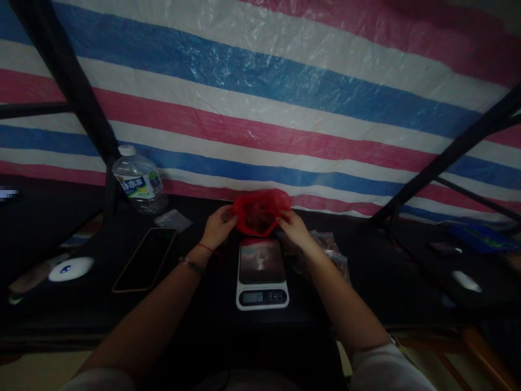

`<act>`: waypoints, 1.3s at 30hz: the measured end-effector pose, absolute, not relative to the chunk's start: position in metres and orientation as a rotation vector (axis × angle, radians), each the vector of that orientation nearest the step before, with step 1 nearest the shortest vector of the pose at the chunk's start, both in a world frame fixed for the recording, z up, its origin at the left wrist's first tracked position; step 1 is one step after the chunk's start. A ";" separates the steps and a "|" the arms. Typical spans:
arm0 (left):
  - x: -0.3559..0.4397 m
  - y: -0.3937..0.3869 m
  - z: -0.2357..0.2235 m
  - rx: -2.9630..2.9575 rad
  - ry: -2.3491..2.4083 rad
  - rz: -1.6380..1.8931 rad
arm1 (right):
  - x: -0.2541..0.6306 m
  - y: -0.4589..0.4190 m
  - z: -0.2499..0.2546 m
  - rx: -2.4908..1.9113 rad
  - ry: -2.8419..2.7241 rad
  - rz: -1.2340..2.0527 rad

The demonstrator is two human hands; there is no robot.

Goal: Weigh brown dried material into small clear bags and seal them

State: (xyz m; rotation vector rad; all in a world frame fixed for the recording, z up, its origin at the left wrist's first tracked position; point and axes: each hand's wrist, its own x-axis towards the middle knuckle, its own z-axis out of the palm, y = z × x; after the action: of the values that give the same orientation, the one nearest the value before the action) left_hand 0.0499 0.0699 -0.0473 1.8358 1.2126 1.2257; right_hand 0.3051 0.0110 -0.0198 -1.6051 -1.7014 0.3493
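A red plastic bag (280, 200) with its mouth open stands behind the scale, and brownish contents (259, 218) show inside it. My left hand (220, 225) pinches the bag's left rim. On the right rim, my right hand (293, 228) grips the plastic with its fingers closed. Just in front of the bag lies a digital kitchen scale (262, 266) with a white body and a shiny plate; its display is lit but too small to read. Several small clear bags (340, 258) of brown bits lie beside and partly behind my right forearm.
Left of my arm lie a phone (145, 259), a clear zip bag (174, 219) and a white mouse-shaped object (71, 269). A large clear bottle (140, 182) stands at the back left. Black frame bars (439, 163) slant up before a striped tarpaulin (252, 119). Another white object (466, 281) lies far right.
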 end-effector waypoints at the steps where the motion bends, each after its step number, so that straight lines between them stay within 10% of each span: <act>1: 0.051 0.070 -0.046 1.815 1.178 1.280 | 0.304 0.011 -0.017 -1.561 -1.668 0.282; 18: 0.046 0.067 -0.053 1.876 1.369 1.029 | 0.303 -0.010 0.008 -1.583 -1.653 -0.124; 39: 0.031 0.056 -0.048 2.143 1.407 0.927 | 0.264 0.064 -0.022 -1.892 -2.443 0.338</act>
State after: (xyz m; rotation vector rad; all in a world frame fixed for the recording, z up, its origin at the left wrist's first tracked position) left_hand 0.0306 0.0563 -0.0483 2.1435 1.4071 0.9269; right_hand 0.2636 0.0638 -0.0224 -1.8917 -2.4434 0.3385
